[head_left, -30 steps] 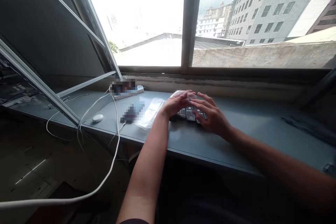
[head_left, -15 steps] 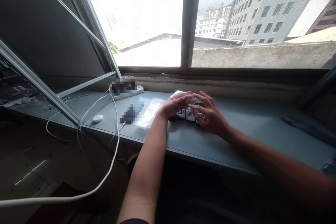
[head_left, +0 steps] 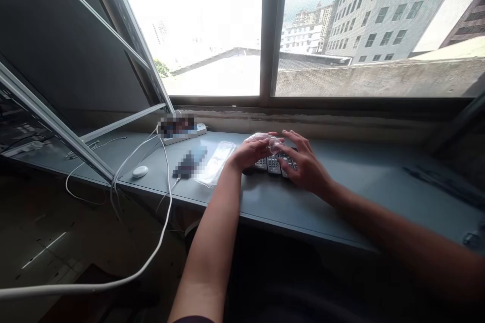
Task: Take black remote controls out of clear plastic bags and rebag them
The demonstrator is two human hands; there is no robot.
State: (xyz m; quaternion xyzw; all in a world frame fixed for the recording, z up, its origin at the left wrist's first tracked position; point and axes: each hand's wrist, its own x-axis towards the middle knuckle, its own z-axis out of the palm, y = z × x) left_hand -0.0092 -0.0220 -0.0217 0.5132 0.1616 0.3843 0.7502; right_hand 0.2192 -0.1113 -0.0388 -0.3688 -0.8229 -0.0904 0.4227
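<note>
A thin clear plastic bag (head_left: pixel 258 137) is gripped in my left hand (head_left: pixel 252 151), which is turned palm up with its fingers pointing right. The bag's crumpled end sticks out towards my right hand (head_left: pixel 303 164). There my right index fingertip meets the plastic, while the other visible fingers are spread and stretched forward. Below both hands, several dark remote controls (head_left: pixel 273 164) with pale buttons lie side by side on the desk, partly covered by my fingers. Left of my forearm lies a flat stack of clear plastic bags (head_left: pixel 216 164).
A blurred-out phone-like object (head_left: pixel 189 162) with a cable lies on the grey-blue desk (head_left: pixel 341 212). Left of it sit a white round case (head_left: pixel 140 171) and a power strip (head_left: pixel 185 133). A white cable (head_left: pixel 166 212) loops across the desk edge. A metal frame (head_left: pixel 125 121) leans at left.
My right fingers have closed in slightly on the bag, and its end now looks more crumpled. My left hand has stayed almost in place.
</note>
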